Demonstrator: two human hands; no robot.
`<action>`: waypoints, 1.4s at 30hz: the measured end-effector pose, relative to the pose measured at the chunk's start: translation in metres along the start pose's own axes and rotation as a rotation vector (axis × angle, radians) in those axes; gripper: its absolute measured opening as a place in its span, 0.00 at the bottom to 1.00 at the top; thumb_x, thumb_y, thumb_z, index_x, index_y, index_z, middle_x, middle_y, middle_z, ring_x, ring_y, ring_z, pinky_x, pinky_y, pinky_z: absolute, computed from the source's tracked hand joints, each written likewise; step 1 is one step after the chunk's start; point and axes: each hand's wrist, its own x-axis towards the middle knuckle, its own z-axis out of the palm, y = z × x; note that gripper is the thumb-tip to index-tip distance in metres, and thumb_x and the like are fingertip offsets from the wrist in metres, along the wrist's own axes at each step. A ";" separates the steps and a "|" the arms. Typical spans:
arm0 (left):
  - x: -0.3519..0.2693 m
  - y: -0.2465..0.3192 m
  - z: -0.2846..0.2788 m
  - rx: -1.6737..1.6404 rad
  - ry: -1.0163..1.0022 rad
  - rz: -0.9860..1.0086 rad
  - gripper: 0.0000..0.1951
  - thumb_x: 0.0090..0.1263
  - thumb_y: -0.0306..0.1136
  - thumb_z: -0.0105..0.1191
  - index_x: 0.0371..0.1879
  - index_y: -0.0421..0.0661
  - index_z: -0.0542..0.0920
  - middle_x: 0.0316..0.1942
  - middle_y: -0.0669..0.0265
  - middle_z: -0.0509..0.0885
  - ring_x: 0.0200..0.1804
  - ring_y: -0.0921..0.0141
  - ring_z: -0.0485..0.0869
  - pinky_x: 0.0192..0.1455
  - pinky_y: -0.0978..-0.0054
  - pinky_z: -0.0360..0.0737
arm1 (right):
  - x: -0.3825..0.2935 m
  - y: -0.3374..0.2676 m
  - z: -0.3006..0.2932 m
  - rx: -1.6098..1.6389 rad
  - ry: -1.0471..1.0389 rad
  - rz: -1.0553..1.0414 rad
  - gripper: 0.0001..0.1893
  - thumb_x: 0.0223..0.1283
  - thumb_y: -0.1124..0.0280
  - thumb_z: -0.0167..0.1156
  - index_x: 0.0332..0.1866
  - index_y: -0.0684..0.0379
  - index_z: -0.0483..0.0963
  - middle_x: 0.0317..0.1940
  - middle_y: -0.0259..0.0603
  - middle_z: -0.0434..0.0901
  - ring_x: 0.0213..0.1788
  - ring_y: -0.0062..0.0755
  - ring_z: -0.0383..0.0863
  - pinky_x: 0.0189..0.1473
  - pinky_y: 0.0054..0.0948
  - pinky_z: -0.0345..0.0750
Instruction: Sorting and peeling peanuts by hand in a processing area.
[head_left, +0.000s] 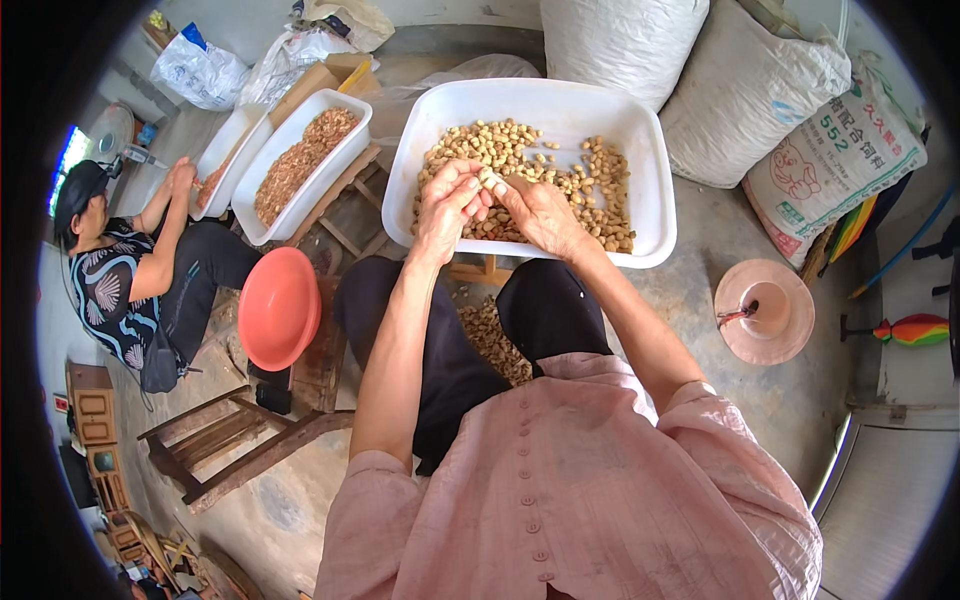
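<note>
Before me stands a white plastic tub (651, 187) holding many unshelled peanuts (487, 142), heaped more thickly on its left side. Over the tub's near rim my two hands meet at the fingertips. My left hand (448, 206) is curled, and its thumb and fingers grip a pale peanut pod (487, 180). My right hand (541, 214) presses its thumb and bent forefinger against the same pod. Fingers partly cover the pod, so whether it is cracked cannot be seen. Empty shells (491, 337) lie on the floor between my knees.
Left are a red plastic basin (280, 307), a wooden chair (247, 442) on its side and a white tub (352, 109) of shelled peanuts (307, 165). A seated person (142, 277) works beyond. Full woven sacks (750, 97) stand right, near a pink hat (765, 311) on the floor.
</note>
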 end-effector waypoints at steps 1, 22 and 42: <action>0.000 0.000 -0.001 0.001 0.000 0.000 0.09 0.70 0.25 0.41 0.47 0.39 0.70 0.29 0.67 0.73 0.26 0.80 0.68 0.29 0.83 0.69 | 0.000 0.002 0.001 0.000 0.001 0.000 0.20 0.65 0.54 0.42 0.35 0.60 0.73 0.22 0.56 0.76 0.30 0.56 0.76 0.34 0.47 0.71; -0.007 0.002 0.006 0.225 0.018 0.065 0.12 0.70 0.34 0.47 0.43 0.38 0.75 0.25 0.72 0.74 0.23 0.82 0.66 0.27 0.86 0.67 | 0.000 0.000 0.006 -0.257 0.199 -0.158 0.23 0.62 0.51 0.46 0.21 0.59 0.73 0.13 0.49 0.75 0.19 0.48 0.77 0.25 0.41 0.74; -0.018 0.018 -0.001 0.389 0.064 -0.094 0.09 0.68 0.32 0.45 0.35 0.40 0.77 0.22 0.73 0.75 0.21 0.85 0.68 0.22 0.89 0.63 | -0.004 0.002 0.012 -0.382 0.141 -0.332 0.20 0.58 0.52 0.51 0.22 0.60 0.72 0.12 0.46 0.75 0.16 0.43 0.78 0.22 0.37 0.75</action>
